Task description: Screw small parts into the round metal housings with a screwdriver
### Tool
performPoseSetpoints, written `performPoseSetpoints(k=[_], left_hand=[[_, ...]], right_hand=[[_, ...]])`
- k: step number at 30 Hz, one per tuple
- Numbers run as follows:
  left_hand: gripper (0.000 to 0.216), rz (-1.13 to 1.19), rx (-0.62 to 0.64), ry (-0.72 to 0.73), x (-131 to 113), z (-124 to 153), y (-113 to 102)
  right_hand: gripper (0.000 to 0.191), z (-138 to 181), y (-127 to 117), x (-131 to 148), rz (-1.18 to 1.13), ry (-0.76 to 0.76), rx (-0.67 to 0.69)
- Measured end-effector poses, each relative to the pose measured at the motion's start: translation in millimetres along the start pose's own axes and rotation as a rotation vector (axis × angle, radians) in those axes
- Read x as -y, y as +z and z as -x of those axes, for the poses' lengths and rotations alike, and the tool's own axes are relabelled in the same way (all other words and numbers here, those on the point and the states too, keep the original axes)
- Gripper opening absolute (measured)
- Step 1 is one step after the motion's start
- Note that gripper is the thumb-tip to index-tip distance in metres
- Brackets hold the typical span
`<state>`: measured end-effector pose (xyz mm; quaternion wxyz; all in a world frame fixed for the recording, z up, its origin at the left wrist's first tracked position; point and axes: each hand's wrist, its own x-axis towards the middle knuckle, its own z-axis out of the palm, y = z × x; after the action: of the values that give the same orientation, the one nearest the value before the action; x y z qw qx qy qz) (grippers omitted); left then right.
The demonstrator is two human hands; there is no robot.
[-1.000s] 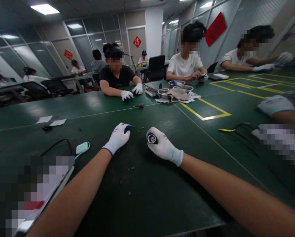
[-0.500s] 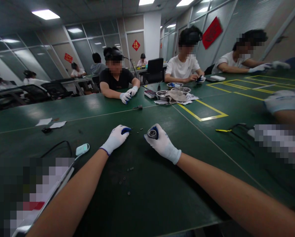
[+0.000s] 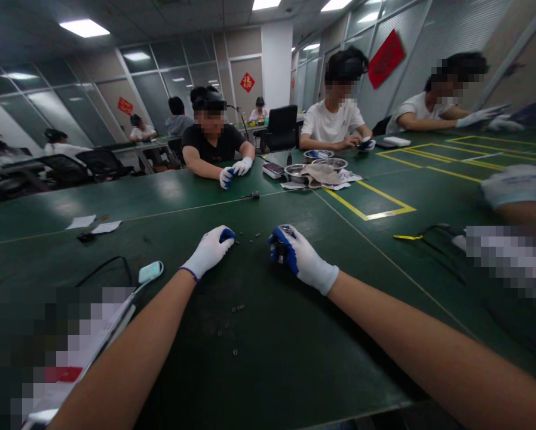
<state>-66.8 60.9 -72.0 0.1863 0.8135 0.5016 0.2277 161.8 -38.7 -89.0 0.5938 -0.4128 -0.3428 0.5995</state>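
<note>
Both my hands wear white gloves with blue fingertips and rest on the green table (image 3: 294,358). My right hand (image 3: 297,257) is closed round a small round metal part (image 3: 282,249), now mostly hidden behind the blue fingers. My left hand (image 3: 210,249) lies knuckles up with its fingertips pinched on the table beside several tiny metal bits (image 3: 250,238); what it pinches, if anything, is too small to see. More small rings (image 3: 236,309) lie scattered nearer to me between my forearms.
A pale blue device (image 3: 150,272) with a black cable lies left of my left arm. A yellow-handled tool (image 3: 406,237) lies to the right. Metal bowls (image 3: 315,167) and a screwdriver (image 3: 251,194) sit farther off. Several gloved people work across the table.
My right hand has turned over, so the metal part's open end no longer faces me and blue fingers cover it. My left hand has barely moved.
</note>
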Motion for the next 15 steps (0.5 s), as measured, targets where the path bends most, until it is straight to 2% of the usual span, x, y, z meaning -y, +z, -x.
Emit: performPoseSetpoints(k=[5,8,10,15], left_hand=[[0.018,0.254,-0.062,0.03,-15,-1,-4],[0.022,0.378,-0.053,0.051,-29,-1,-7],[0.022,0.422,-0.022,0.083,-40,1,-9],[0.022,0.451,0.11,0.215,-71,13,-19]], right_hand=[[0.046,-5,-7,0,-0.087,0.091,0.041],[0.048,-7,-7,-3,-0.02,0.058,0.03],[0.046,-6,-6,-4,0.118,-0.048,0.019],[0.028,5,0,-2,0.566,-0.433,0.066]])
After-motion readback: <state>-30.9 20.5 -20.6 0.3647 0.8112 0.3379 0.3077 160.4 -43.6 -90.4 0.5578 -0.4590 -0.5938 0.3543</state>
